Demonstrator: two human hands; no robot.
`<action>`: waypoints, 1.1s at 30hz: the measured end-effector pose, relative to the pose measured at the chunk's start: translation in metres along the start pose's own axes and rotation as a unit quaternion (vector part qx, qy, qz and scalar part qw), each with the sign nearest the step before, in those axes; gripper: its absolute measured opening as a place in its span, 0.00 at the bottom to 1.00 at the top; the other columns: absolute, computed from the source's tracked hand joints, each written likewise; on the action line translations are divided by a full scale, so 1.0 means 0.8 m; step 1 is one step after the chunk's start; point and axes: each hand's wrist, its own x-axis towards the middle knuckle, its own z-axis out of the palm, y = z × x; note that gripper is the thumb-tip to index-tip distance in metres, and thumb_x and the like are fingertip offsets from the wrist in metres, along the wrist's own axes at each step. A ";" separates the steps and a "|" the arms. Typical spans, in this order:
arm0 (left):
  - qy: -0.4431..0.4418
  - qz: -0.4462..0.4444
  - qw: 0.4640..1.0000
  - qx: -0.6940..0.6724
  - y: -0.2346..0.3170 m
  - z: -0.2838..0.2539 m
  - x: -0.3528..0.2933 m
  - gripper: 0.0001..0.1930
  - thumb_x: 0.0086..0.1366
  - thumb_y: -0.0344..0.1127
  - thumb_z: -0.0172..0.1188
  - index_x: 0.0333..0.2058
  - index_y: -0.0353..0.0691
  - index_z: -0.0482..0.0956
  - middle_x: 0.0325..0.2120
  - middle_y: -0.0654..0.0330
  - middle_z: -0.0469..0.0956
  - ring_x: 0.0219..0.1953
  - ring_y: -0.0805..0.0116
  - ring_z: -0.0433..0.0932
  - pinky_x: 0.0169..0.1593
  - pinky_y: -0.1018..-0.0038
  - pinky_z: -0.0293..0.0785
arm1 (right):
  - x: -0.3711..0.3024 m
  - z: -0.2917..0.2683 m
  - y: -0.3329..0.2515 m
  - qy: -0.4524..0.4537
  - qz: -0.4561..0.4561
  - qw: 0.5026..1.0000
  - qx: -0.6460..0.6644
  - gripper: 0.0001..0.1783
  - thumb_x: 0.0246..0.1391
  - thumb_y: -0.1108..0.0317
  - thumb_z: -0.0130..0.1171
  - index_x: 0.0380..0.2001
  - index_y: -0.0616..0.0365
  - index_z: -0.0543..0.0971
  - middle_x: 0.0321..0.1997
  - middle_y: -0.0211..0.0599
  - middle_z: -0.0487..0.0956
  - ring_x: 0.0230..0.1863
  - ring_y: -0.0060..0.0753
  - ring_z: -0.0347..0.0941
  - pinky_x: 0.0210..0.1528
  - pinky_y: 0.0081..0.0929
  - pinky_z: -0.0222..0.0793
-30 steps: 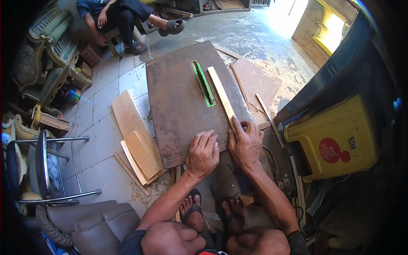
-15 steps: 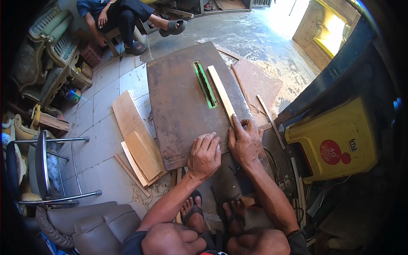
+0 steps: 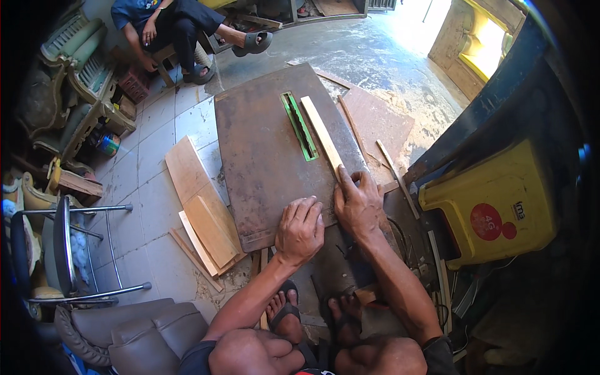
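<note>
A pale, narrow wooden strip (image 3: 321,131) lies lengthwise on the brown, worn top of a saw table (image 3: 262,181). It sits just right of a green-framed slot (image 3: 299,127) with a dark, jagged-looking inside. At the strip's near end, my right hand (image 3: 359,203) has it between thumb and fingers, close to the table's near right corner. My left hand (image 3: 300,230) rests palm down on the near edge of the tabletop, fingers loosely bent and holding nothing. A gap separates it from the strip.
Wooden boards (image 3: 209,219) lean left of the table. Offcuts (image 3: 397,178) and sawdust lie to the right, beside a yellow plastic stool (image 3: 494,206). A metal-framed chair (image 3: 69,250) stands at left. Another person (image 3: 181,31) sits at the far left, one foot raised.
The wooden strip has shifted slightly left, closer to the green-framed slot, along with my right hand. My left hand stays in nearly the same place on the table edge.
</note>
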 end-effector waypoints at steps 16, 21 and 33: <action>-0.005 -0.001 1.000 0.006 0.002 0.000 0.001 0.13 0.60 0.25 0.61 0.44 0.32 0.82 0.47 0.48 0.81 0.51 0.47 0.79 0.59 0.57 0.74 | 0.012 0.002 -0.002 -0.001 -0.008 1.000 -0.006 0.24 0.53 0.61 0.66 0.55 0.46 0.84 0.40 0.37 0.77 0.41 0.40 0.76 0.48 0.43 0.65; -0.011 0.011 1.000 0.015 -0.001 0.001 -0.001 0.15 0.59 0.27 0.63 0.46 0.32 0.81 0.48 0.48 0.80 0.52 0.49 0.78 0.58 0.58 0.74 | 0.012 0.003 -0.002 0.000 -0.011 1.000 -0.007 0.23 0.54 0.62 0.66 0.55 0.46 0.84 0.40 0.37 0.77 0.41 0.40 0.76 0.48 0.43 0.65; -0.005 0.012 1.000 0.019 -0.002 0.004 -0.003 0.15 0.59 0.27 0.62 0.46 0.31 0.82 0.48 0.48 0.80 0.52 0.49 0.78 0.58 0.57 0.74 | 0.042 0.010 0.001 -0.052 0.010 0.999 0.001 0.23 0.57 0.61 0.66 0.57 0.46 0.84 0.41 0.42 0.78 0.44 0.45 0.77 0.49 0.45 0.67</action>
